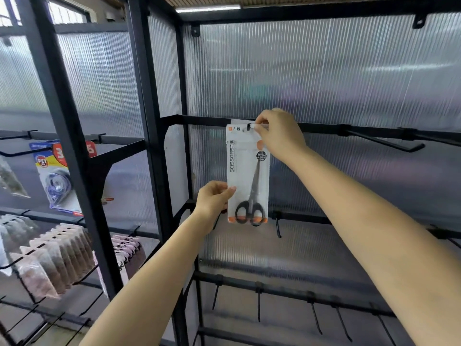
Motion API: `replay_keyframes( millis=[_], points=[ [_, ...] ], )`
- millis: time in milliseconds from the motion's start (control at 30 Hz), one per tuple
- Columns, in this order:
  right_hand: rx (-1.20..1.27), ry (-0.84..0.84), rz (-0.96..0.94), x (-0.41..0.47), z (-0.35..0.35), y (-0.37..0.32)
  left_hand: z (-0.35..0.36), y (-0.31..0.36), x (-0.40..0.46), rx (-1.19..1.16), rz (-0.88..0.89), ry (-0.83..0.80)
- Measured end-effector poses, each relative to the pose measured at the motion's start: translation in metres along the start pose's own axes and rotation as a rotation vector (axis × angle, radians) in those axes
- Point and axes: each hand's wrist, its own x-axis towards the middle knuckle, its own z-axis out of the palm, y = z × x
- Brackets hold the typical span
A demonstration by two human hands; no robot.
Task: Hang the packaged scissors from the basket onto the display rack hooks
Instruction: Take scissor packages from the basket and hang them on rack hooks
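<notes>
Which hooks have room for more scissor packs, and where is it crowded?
Bare: the long hook right of the right hand, and the lower bar's hooks. Taken: the hook where both hands hold the scissors pack. Crowded: the left bay's pouches.

Open bay, hooks jutting from the crossbars

Free room lies right of the packaged scissors (pixel 248 174) up to a long hook (pixel 384 142); below, short hooks (pixel 314 318) crowd the lower crossbar (pixel 287 292); a black upright (pixel 149 121) bounds the left.

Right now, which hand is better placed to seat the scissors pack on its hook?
The right hand: it pinches the scissors pack at its top hang hole, at the hook rail. The left hand only steadies the lower left edge.
</notes>
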Motion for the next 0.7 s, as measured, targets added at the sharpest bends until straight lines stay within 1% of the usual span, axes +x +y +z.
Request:
replay_keyframes(
  millis=[333,500,600,700],
  points=[
    [-0.074,0.053,-0.031,0.013,0.02,0.017,0.008,-0.003,0.042,0.062,-0.006,0.074],
    [-0.1,0.062,-0.059,0.016,0.024,0.022,0.014,-0.005,0.051,0.144,-0.035,0.069],
    [-0.104,0.046,-0.06,0.016,0.027,0.024,0.02,-0.005,0.054,0.199,-0.041,0.109],
    [-0.178,0.045,-0.074,0.013,0.028,0.025,0.022,-0.001,0.05,0.333,-0.022,0.118]
  ],
)
